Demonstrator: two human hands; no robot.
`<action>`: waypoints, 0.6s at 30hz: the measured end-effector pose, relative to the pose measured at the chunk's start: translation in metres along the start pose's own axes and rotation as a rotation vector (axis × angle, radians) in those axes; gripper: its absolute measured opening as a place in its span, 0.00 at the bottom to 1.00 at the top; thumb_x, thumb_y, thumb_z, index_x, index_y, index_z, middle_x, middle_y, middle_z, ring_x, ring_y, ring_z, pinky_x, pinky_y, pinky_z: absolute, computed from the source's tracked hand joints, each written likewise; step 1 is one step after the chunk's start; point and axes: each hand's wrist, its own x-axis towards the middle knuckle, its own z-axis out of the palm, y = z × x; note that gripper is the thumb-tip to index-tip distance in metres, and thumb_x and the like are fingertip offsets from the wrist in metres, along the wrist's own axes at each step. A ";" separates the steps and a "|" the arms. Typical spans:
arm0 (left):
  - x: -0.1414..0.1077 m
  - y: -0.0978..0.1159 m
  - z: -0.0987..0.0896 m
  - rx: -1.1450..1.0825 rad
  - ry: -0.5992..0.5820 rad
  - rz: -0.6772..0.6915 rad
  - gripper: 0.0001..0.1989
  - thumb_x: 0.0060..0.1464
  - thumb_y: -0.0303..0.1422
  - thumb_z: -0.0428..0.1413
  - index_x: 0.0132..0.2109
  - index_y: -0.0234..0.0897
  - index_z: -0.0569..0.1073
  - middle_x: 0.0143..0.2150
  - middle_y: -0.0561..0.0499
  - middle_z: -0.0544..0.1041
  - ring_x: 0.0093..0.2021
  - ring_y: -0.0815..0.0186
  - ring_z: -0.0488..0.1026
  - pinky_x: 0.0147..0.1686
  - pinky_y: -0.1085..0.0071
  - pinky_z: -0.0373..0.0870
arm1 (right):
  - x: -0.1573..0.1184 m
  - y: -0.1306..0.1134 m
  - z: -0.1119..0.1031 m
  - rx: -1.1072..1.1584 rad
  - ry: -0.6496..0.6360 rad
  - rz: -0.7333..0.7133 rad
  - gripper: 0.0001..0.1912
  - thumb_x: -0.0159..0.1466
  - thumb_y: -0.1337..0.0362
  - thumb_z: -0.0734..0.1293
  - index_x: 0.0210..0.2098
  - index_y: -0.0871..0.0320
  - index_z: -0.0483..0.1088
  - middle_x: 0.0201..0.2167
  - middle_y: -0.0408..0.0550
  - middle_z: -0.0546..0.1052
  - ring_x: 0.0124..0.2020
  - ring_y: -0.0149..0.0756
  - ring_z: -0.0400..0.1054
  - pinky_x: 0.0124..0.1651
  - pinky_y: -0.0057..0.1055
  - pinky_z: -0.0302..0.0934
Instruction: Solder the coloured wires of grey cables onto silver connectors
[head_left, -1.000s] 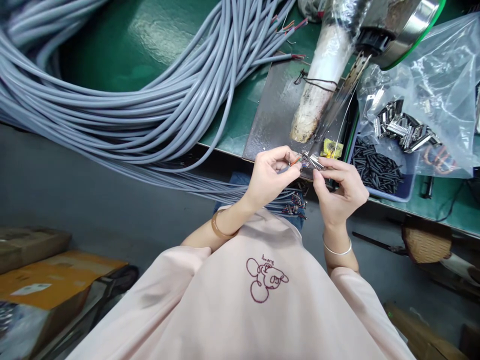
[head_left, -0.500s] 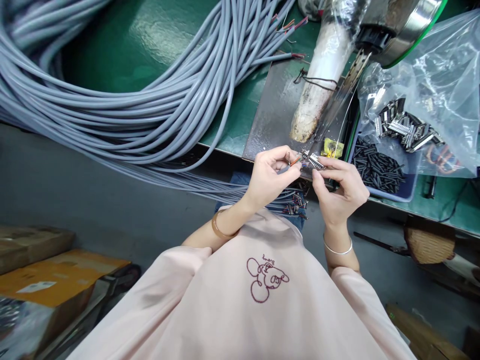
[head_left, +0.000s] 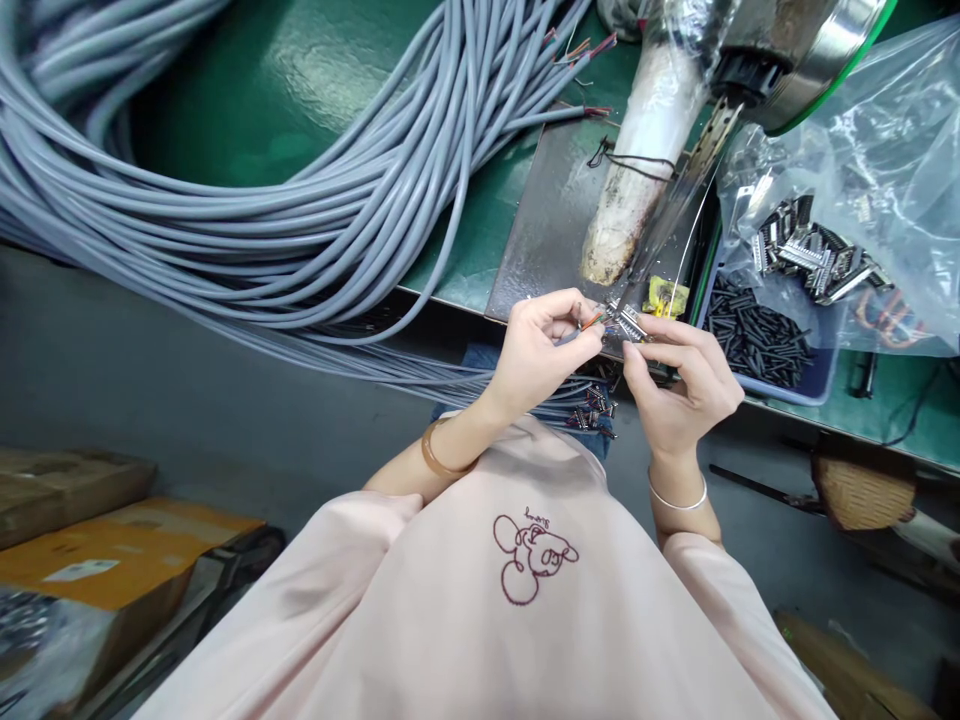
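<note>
Between finger and thumb, my left hand [head_left: 546,342] pinches the stripped end of a grey cable, with thin coloured wires [head_left: 592,321] fanning out of it. My right hand [head_left: 679,375] grips a small metal multi-pin connector [head_left: 628,322] by its right end. The wires reach the connector's left side; whether they are joined to it I cannot tell. Just above both hands are the tip of a soldering machine's feed arm [head_left: 656,245] and a wrapped, scorched white tube [head_left: 622,200]. A yellow bit of sponge or packet [head_left: 666,297] lies beside the connector.
A big coil of grey cable [head_left: 337,220] covers the bench's left. On the right, a blue tray [head_left: 814,385] holds black sleeves [head_left: 754,330], with a clear bag of connectors [head_left: 810,250] over it. Finished-looking cable ends [head_left: 592,408] hang over my lap. A solder reel [head_left: 821,60] stands above.
My right hand has shifted very slightly right and the connector has turned a little. My left hand stays nearly where it was.
</note>
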 end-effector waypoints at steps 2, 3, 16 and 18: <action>-0.001 -0.001 0.000 -0.006 -0.008 -0.034 0.08 0.49 0.25 0.58 0.26 0.34 0.67 0.28 0.54 0.71 0.24 0.78 0.61 0.22 0.80 0.58 | -0.002 0.001 0.000 -0.005 -0.007 -0.008 0.10 0.59 0.72 0.74 0.36 0.52 0.74 0.42 0.42 0.83 0.41 0.36 0.80 0.45 0.36 0.76; -0.001 -0.001 0.000 -0.009 -0.009 -0.050 0.08 0.49 0.25 0.58 0.26 0.34 0.66 0.29 0.54 0.71 0.24 0.78 0.60 0.22 0.80 0.57 | -0.003 0.001 0.000 -0.004 -0.013 -0.011 0.10 0.59 0.72 0.73 0.36 0.52 0.74 0.42 0.42 0.83 0.41 0.36 0.80 0.44 0.35 0.76; -0.002 -0.003 0.001 0.083 0.021 -0.011 0.06 0.49 0.26 0.58 0.27 0.33 0.68 0.28 0.54 0.70 0.25 0.77 0.61 0.24 0.79 0.59 | 0.002 -0.003 0.000 -0.013 -0.037 0.073 0.07 0.60 0.70 0.74 0.33 0.54 0.74 0.39 0.42 0.82 0.41 0.35 0.79 0.45 0.36 0.75; -0.003 -0.001 0.001 0.106 0.033 0.007 0.06 0.49 0.26 0.58 0.27 0.33 0.69 0.28 0.54 0.70 0.25 0.76 0.63 0.25 0.79 0.60 | 0.004 -0.004 0.000 -0.013 -0.032 0.070 0.07 0.60 0.70 0.74 0.33 0.54 0.74 0.39 0.41 0.82 0.41 0.35 0.78 0.45 0.35 0.75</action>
